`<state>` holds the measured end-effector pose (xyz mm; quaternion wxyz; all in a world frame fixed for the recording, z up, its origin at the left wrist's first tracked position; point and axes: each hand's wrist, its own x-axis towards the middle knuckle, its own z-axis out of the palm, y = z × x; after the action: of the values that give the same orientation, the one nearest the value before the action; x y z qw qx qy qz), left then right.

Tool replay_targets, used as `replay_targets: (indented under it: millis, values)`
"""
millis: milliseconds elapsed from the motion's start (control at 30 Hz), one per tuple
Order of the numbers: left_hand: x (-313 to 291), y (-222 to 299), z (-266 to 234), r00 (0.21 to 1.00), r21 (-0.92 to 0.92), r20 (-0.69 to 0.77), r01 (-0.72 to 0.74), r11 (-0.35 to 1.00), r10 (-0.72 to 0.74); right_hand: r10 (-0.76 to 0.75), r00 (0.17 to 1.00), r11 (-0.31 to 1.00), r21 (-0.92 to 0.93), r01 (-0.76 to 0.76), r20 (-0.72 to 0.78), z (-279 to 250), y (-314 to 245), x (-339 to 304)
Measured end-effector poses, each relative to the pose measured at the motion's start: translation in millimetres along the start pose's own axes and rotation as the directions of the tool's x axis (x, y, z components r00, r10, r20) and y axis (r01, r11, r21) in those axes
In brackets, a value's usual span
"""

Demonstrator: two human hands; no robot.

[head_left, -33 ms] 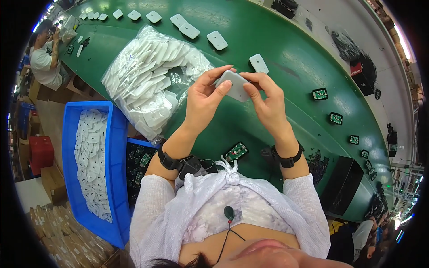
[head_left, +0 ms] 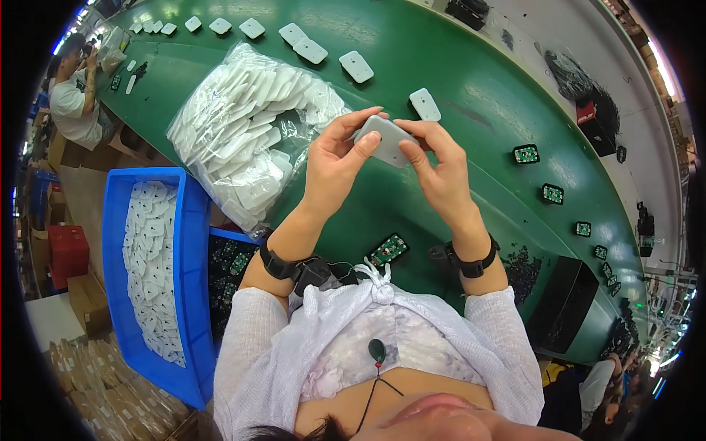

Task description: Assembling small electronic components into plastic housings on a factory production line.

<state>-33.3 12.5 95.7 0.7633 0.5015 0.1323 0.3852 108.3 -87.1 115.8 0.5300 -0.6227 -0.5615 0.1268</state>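
Observation:
My left hand and my right hand are closed on the two ends of one white plastic case. Both thumbs press on its near face, and the fingers hide its back. The case is tilted above the green work surface. Just beyond my right fingers lies another white case. Left of my left hand, a clear plastic bag is full of white plastic covers. Close to my body, between my forearms, a black half-case with a green circuit board lies on the surface.
A row of white cases stretches to the far left, and open circuit-board cases line the right. A blue bin of white parts stands at left. Small black parts and a black box lie right. A co-worker is far left.
The white cases on the far side have shifted very slightly left. My hands keep the same hold on the case.

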Motion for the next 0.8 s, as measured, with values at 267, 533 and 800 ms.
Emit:
replay_targets:
  millis: [267, 533, 800]
  values:
    - [9.8, -30.0, 9.1, 0.990, -0.023, 0.087, 0.109, 0.994, -0.107, 0.228, 0.970, 0.939, 0.281, -0.197, -0.081, -7.2, 27.7, -19.0]
    - [11.4, -52.6, -7.0, 0.991, 0.191, -0.003, 0.135, 0.972, -0.137, 0.415, 0.871, 0.909, 0.153, -0.387, -0.264, -75.5, 127.6, 6.5]
    - [-9.0, -41.4, -47.7, 0.988, 0.341, -0.143, 0.109, 0.934, -0.063, 0.583, 0.799, 0.813, 0.114, -0.572, -0.148, -80.6, 170.2, 14.3]
